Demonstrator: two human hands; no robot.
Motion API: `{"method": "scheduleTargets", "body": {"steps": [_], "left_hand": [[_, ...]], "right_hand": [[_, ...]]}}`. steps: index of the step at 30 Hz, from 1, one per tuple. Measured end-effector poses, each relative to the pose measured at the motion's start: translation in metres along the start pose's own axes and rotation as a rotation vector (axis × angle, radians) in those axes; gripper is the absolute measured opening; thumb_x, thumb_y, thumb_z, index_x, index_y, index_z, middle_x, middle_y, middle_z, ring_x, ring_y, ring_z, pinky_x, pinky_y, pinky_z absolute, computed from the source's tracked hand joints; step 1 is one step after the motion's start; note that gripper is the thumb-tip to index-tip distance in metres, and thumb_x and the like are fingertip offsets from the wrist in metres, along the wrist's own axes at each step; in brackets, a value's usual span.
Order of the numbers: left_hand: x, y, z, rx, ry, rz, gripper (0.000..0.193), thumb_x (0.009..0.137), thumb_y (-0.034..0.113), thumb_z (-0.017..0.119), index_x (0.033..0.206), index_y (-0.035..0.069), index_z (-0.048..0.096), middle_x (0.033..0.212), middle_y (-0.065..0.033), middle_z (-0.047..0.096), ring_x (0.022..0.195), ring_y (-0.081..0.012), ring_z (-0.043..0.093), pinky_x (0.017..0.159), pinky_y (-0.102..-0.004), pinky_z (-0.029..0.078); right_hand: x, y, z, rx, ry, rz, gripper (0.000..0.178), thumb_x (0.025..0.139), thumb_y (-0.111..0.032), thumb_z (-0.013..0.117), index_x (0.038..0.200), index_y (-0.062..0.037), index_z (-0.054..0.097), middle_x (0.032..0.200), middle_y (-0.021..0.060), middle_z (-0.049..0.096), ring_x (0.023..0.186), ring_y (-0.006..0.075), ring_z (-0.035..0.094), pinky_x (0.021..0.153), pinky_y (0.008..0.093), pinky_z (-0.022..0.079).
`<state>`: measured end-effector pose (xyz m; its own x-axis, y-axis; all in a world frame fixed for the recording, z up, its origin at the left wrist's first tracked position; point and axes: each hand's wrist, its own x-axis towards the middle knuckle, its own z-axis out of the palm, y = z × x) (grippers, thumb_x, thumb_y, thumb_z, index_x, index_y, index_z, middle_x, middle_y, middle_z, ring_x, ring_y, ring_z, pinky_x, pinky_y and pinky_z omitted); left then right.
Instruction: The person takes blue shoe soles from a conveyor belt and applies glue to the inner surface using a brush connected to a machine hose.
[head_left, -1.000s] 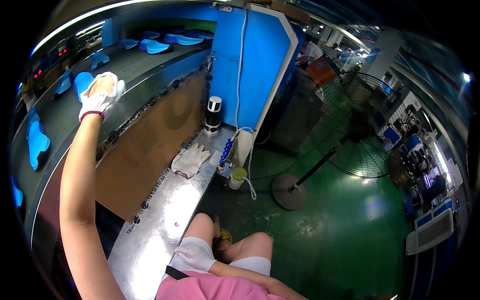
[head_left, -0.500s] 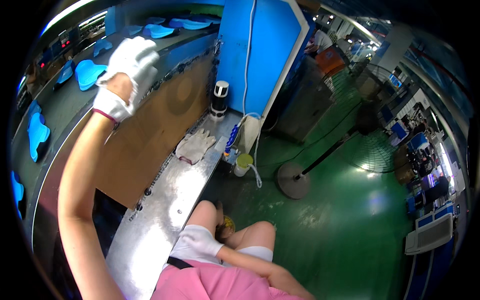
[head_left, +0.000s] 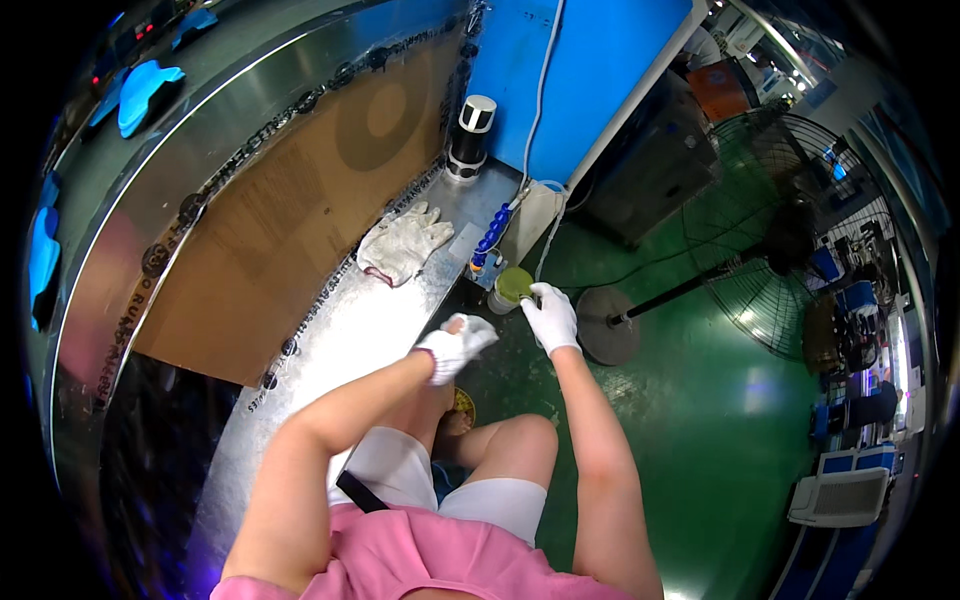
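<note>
Shows, taking twelve o'clock as the top of the view, a small white tub with a yellow-green top (head_left: 509,289) just off the three o'clock edge of the metal bench (head_left: 330,345). Lies at ten to eleven o'clock from the right hand (head_left: 551,318), at or against the fingertips, and between one and two o'clock from the left hand (head_left: 461,346), across a gap; so clearly nearer the right. Looks stubby, leaning along a short axis from one o'clock at the top to seven at the base. At the right hand, white-gloved, parts thumb and forefinger slightly beside the rim; cannot tell whether pinching or merely touching. At the left hand, also gloved, curls the fingers partly inward near the bench edge; too blurred to tell how far open, or whether gripping anything. Has, close by the tub at eleven o'clock, a blue segmented hose (head_left: 490,235); toward ten, a loose glove (head_left: 405,245) flat on the bench; between eleven and twelve, farther off, a black-and-white cylinder (head_left: 468,145) upright; at four, a round fan base (head_left: 608,327).
</note>
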<state>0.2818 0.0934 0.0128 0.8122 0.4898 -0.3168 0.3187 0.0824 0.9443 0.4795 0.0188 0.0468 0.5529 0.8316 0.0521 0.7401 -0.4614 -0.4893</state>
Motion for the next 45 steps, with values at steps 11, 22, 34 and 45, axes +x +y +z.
{"method": "scheduleTargets", "body": {"steps": [11, 22, 34, 45], "left_hand": [[0.094, 0.005, 0.094, 0.877, -0.012, 0.026, 0.034, 0.092, 0.031, 0.053, 0.121, 0.014, 0.057, 0.121, -0.0122, 0.063, 0.110, -0.0274, 0.058, 0.091, -0.0349, 0.048], [0.146, -0.056, 0.110, 0.426, 0.200, -0.189, 0.035, 0.091, 0.039, 0.057, 0.114, 0.013, 0.064, 0.110, -0.0135, 0.068, 0.102, -0.0295, 0.065, 0.084, -0.0384, 0.051], [0.131, -0.004, 0.105, -0.771, 0.336, -0.188, 0.027, 0.096, 0.034, 0.050, 0.089, 0.010, 0.061, 0.070, -0.0071, 0.066, 0.054, -0.0168, 0.058, 0.049, -0.0313, 0.040], [0.114, 0.010, 0.103, -0.719, 0.350, -0.225, 0.024, 0.099, 0.033, 0.045, 0.101, 0.010, 0.054, 0.072, -0.0057, 0.062, 0.054, -0.0160, 0.056, 0.048, -0.0303, 0.044]], "right_hand": [[0.075, -0.002, 0.046, -0.440, -0.426, 0.145, 0.087, 0.070, -0.036, 0.079, 0.145, -0.0156, 0.037, 0.140, 0.0120, 0.046, 0.119, 0.0363, 0.056, 0.097, 0.0479, 0.048], [0.107, 0.002, 0.052, -0.518, -0.578, -0.170, 0.080, 0.062, -0.035, 0.079, 0.130, -0.0046, 0.049, 0.121, 0.0262, 0.057, 0.111, 0.0401, 0.060, 0.096, 0.0441, 0.049], [0.123, 0.013, 0.054, -0.426, -0.676, -0.297, 0.078, 0.060, -0.032, 0.080, 0.125, -0.0003, 0.051, 0.117, 0.0282, 0.056, 0.109, 0.0438, 0.058, 0.096, 0.0424, 0.049], [0.125, 0.012, 0.055, -0.465, -0.726, -0.238, 0.077, 0.062, -0.030, 0.079, 0.127, -0.0010, 0.050, 0.118, 0.0287, 0.056, 0.110, 0.0439, 0.058, 0.096, 0.0434, 0.049]]}}
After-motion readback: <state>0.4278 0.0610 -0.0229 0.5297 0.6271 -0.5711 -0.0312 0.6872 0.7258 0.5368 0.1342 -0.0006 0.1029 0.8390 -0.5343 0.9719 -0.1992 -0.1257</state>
